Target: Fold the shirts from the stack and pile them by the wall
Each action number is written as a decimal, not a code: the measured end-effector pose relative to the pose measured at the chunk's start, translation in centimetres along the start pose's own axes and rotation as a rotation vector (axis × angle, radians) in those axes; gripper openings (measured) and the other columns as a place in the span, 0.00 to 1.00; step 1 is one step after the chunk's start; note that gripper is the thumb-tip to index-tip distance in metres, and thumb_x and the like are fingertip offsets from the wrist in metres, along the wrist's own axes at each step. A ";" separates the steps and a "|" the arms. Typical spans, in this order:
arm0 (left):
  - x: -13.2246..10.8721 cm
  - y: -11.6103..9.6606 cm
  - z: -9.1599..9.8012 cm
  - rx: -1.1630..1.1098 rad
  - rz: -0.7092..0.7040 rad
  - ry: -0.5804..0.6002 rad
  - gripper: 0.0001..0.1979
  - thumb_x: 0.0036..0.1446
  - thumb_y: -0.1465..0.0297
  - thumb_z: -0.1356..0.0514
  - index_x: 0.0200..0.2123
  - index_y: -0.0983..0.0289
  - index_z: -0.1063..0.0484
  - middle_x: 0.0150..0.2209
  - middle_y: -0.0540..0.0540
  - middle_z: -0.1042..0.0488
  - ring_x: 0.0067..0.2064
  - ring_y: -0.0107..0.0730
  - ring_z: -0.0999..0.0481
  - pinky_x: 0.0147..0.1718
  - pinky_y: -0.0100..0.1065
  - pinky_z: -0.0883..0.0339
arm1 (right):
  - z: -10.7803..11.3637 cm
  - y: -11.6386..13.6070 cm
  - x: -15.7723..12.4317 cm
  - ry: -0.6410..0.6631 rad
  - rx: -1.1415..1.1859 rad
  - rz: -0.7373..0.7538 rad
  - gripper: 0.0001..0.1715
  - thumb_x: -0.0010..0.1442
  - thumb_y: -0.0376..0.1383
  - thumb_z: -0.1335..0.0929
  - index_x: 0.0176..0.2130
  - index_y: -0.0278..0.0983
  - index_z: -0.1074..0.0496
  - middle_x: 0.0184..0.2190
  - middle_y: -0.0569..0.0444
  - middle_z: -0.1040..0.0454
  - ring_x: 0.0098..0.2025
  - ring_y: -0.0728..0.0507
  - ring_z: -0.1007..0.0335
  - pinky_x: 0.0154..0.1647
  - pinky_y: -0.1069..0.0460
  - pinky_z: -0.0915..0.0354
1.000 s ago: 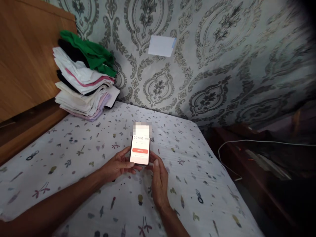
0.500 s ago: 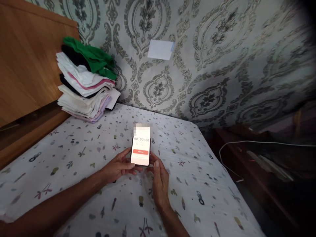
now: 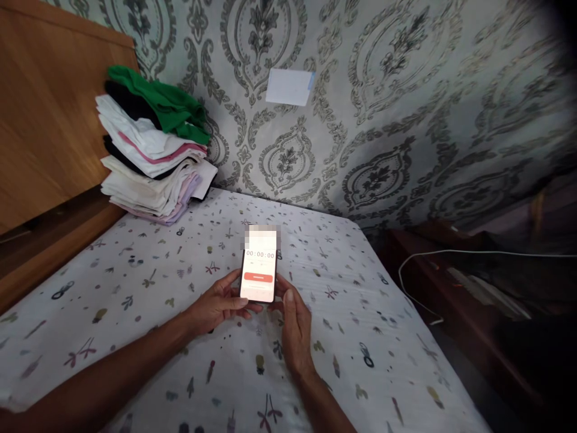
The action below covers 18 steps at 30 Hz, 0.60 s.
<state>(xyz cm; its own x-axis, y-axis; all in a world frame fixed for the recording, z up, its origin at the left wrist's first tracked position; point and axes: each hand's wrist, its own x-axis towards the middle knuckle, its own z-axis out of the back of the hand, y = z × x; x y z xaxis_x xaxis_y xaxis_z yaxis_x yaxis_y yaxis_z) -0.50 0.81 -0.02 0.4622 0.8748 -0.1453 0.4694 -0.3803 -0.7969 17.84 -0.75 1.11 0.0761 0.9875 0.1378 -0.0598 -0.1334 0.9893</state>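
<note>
A smartphone (image 3: 258, 288) stands upright in front of me, its lit screen showing 00:00:00 above an orange-red bar; the upper part is pixelated. My left hand (image 3: 220, 305) grips its lower left corner, thumb on the front and fingers running behind and below. At the lower right edge, my right hand (image 3: 295, 328) supports it with fingers curled partly behind, where they are hidden. Its thumb points up beside the phone, off the screen. Both hands are above a white bed sheet (image 3: 171, 367) printed with small plants and insects.
Folded clothes (image 3: 153, 162) are stacked at the back left, against a wooden panel (image 3: 54, 114). A white card (image 3: 289, 87) is on the patterned wall (image 3: 288, 162). To the right, a white cable (image 3: 487, 252) lies over dark reddish furniture (image 3: 419, 264).
The camera view has shifted slightly, so the clothes and card appear a little farther left. Both hands keep hold of the phone, and its screen reads the same.
</note>
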 end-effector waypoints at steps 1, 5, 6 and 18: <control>0.0 0.0 0.0 -0.004 0.000 -0.001 0.42 0.50 0.69 0.27 0.66 0.59 0.40 0.48 0.63 0.19 0.45 0.45 0.17 0.37 0.34 0.28 | 0.0 0.0 0.0 0.000 0.006 -0.003 0.34 0.67 0.57 0.40 0.57 0.37 0.27 0.52 0.43 0.22 0.48 0.36 0.24 0.39 0.44 0.28; 0.2 0.0 0.1 -0.002 0.005 -0.003 0.42 0.49 0.70 0.26 0.65 0.59 0.39 0.47 0.62 0.19 0.45 0.45 0.17 0.37 0.33 0.27 | -0.1 0.1 -0.1 -0.003 0.006 -0.019 0.35 0.67 0.57 0.40 0.58 0.37 0.27 0.53 0.42 0.23 0.48 0.36 0.24 0.41 0.44 0.28; 0.2 -0.1 0.1 0.001 0.009 -0.003 0.42 0.49 0.70 0.26 0.65 0.59 0.40 0.47 0.62 0.19 0.45 0.45 0.17 0.37 0.34 0.27 | -0.1 0.2 -0.1 -0.002 0.003 -0.023 0.35 0.67 0.57 0.40 0.58 0.37 0.28 0.53 0.42 0.23 0.48 0.37 0.24 0.41 0.44 0.29; 0.3 0.3 0.2 0.003 0.000 0.003 0.42 0.50 0.70 0.27 0.66 0.58 0.40 0.48 0.63 0.19 0.46 0.47 0.17 0.36 0.32 0.28 | 0.2 0.0 -0.1 0.016 -0.028 -0.004 0.34 0.69 0.55 0.42 0.59 0.36 0.29 0.53 0.43 0.23 0.46 0.39 0.25 0.40 0.46 0.30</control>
<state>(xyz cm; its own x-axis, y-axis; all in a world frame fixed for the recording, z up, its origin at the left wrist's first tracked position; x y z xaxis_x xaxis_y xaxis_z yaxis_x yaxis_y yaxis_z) -0.39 1.04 -0.38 0.4643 0.8740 -0.1438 0.4673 -0.3796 -0.7985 18.05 -0.85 1.16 0.0606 0.9893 0.1329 -0.0872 -0.1274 0.9880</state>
